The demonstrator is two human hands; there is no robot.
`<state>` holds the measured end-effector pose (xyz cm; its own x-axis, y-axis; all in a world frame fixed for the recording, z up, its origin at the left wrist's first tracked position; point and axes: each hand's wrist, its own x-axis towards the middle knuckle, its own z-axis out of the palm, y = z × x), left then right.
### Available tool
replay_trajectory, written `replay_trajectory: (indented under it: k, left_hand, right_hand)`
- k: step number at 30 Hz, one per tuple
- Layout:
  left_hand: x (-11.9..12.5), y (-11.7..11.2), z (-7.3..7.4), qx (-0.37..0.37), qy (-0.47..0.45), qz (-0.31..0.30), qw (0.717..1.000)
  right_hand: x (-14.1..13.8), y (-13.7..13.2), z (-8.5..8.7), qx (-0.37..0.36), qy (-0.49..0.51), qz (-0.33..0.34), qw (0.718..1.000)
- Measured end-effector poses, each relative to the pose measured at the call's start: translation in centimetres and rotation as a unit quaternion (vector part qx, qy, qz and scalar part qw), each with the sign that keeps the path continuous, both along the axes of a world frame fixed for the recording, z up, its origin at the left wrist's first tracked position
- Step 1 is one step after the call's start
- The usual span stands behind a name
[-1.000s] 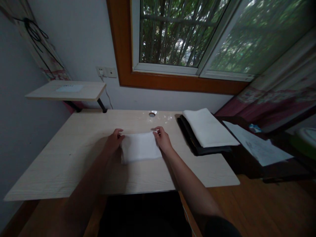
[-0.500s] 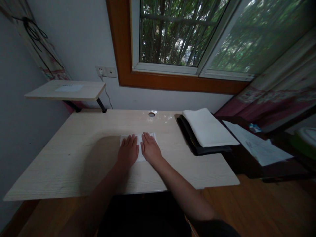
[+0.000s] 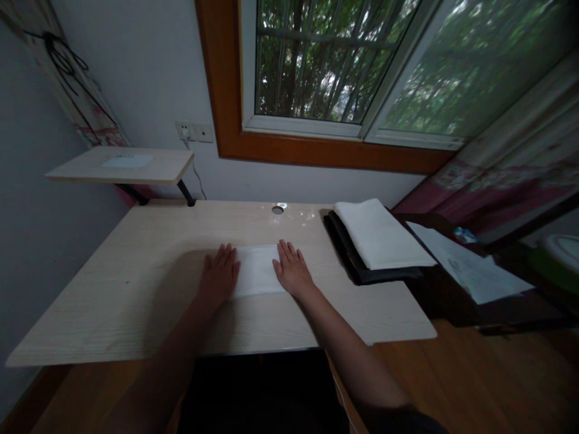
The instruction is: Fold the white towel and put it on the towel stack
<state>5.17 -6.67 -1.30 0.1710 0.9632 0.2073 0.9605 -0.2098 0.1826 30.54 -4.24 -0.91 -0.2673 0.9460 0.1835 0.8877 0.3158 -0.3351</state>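
Note:
A flat white rectangle of what looks like folded cloth [image 3: 257,269] lies on the pale wooden desk [image 3: 149,241]. My left hand [image 3: 219,272] rests flat at its left edge, fingers stretched out and pointing away from me. At the opposite edge lies my right hand [image 3: 293,266], also flat with its fingers extended. Neither hand grips anything. The middle of the white piece shows between my hands, while its side edges are partly hidden under them.
Right of my hands, a white folded sheet [image 3: 384,235] lies on black folded material [image 3: 362,276]. A raised shelf [image 3: 81,166] stands at the back left with a paper [image 3: 127,161] on it. Beyond the desk's right side, papers [image 3: 470,265] lie on a dark surface.
My hands have slid apart, the left one leftward and the right one rightward, from the middle of the white piece to its edges. More of its surface now shows.

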Motion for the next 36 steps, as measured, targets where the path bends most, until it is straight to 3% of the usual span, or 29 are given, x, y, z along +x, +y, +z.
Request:
replay_trajectory:
  k: [4, 9, 12, 15, 20, 27, 33, 36]
  left_hand:
    - [-1.6, 0.0, 0.4, -0.014, -0.006, 0.035, 0.999]
    - [-2.1, -0.3, 2.5, 0.021, -0.006, 0.041, 0.999]
    - [-0.2, -0.7, 3.2, 0.056, -0.013, -0.008, 0.998]
    - [2.8, -1.4, 2.8, 0.063, -0.009, -0.069, 0.996]
    - [5.0, -2.1, 1.3, 0.048, 0.0, -0.065, 0.997]
    - [0.4, -2.6, 0.4, 0.025, 0.003, -0.089, 0.996]
    - [-6.1, -3.3, 0.1, -0.004, 0.003, -0.046, 0.999]
    - [-7.9, -3.6, 0.5, 0.01, -0.024, -0.03, 0.999]
  right_hand:
    - [1.1, -0.3, 0.0, 0.003, 0.003, -0.017, 1.0]
    - [0.8, -0.9, 1.1, 0.036, 0.022, -0.036, 0.998]
    - [-0.8, -1.4, 1.8, 0.066, 0.051, -0.009, 0.996]
    - [-2.7, -2.0, 2.0, 0.067, 0.057, 0.041, 0.995]
    - [-3.9, -2.5, 1.1, 0.044, 0.032, 0.074, 0.996]
    - [-0.7, -2.4, 0.5, 0.038, 0.005, 0.071, 0.997]
    - [2.0, -2.7, -0.1, 0.042, 0.018, 0.071, 0.996]
    - [2.4, -3.0, 0.2, 0.06, 0.04, 0.076, 0.994]
